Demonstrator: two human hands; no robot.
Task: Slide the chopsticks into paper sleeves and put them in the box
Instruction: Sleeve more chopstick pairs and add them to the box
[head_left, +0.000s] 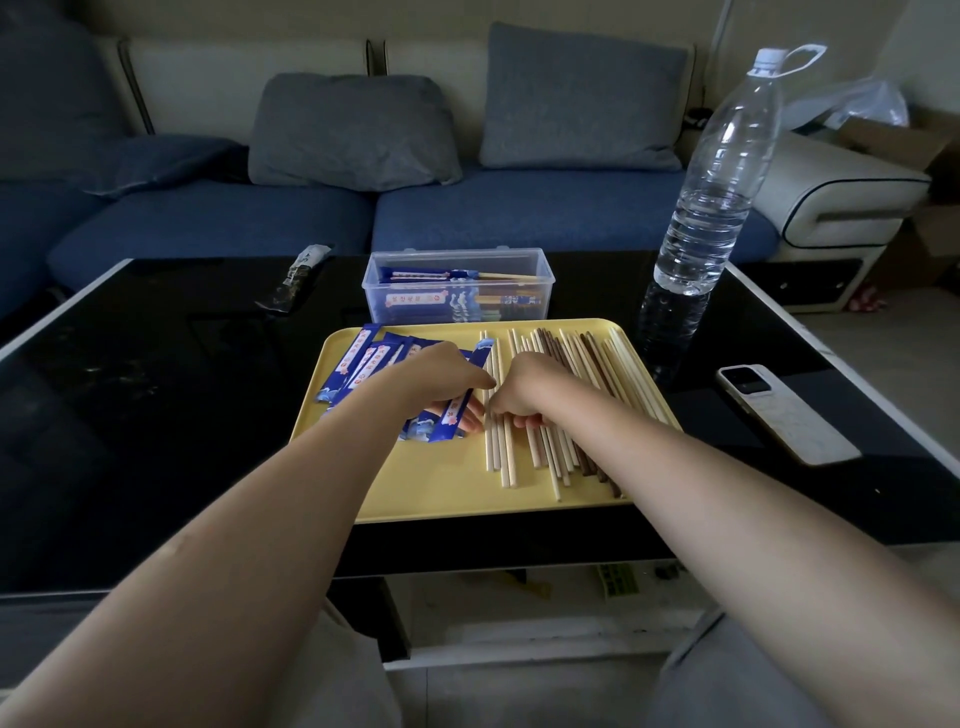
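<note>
Both my hands were down on the yellow tray at the near edge of the black counter. My left hand had its grip curled round one blue paper sleeve, fingers under it, thumb side on top; the sleeve ran from near my palm up toward the tray's far side, just beside the loose chopsticks. More blue sleeves lay fanned on the tray's left part, partly under my left wrist. Each carried a white label strip with red characters, too small to read.

My right hand was knuckles-up over the chopsticks, fingers curled down onto the pale ones at the left of the pile; grip looked narrow, pinching sticks, exact count hidden under the hand. The pile covered the tray's right half, mostly pale wood with a few dark brown ones mixed in, all lying roughly parallel and pointing away from me.

The clear plastic box stood on the counter just behind the tray, lid off, with several sleeved pairs already inside, bare ends poking out toward the right. Label print there also unreadable.

A water bottle with no label stood right of the box. A white phone lay face down right of the tray. A dark wrapper lay far left.
</note>
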